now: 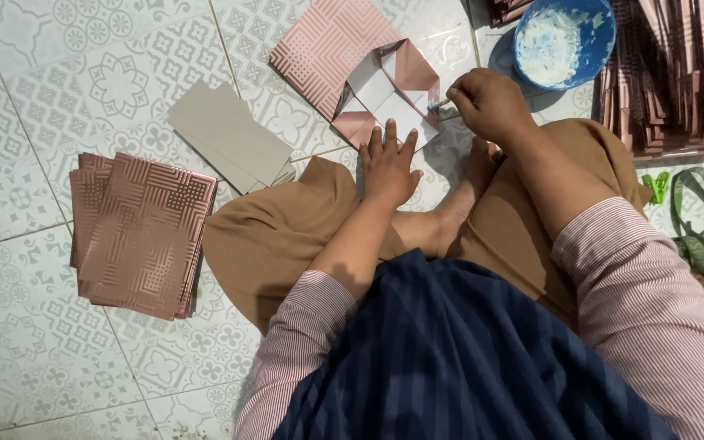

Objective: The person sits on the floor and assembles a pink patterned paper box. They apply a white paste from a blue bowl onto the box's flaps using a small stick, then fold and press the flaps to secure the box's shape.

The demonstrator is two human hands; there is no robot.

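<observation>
A pink patterned paper sheet (332, 49) lies on the tiled floor, its near end folded open into white flaps (385, 94). My left hand (388, 167) presses flat on the near edge of the folded part, fingers spread. My right hand (489, 104) pinches a small brush or stick (436, 104) whose tip touches the right flap. A blue bowl of white paste (564, 39) sits just beyond my right hand.
A stack of finished pink patterned pieces (144, 232) lies at the left. Grey cardboard sheets (226, 134) rest between it and the work. More pink folded stacks (678, 73) stand at the right, with green straps (698, 220) and a green clip (656, 186) below.
</observation>
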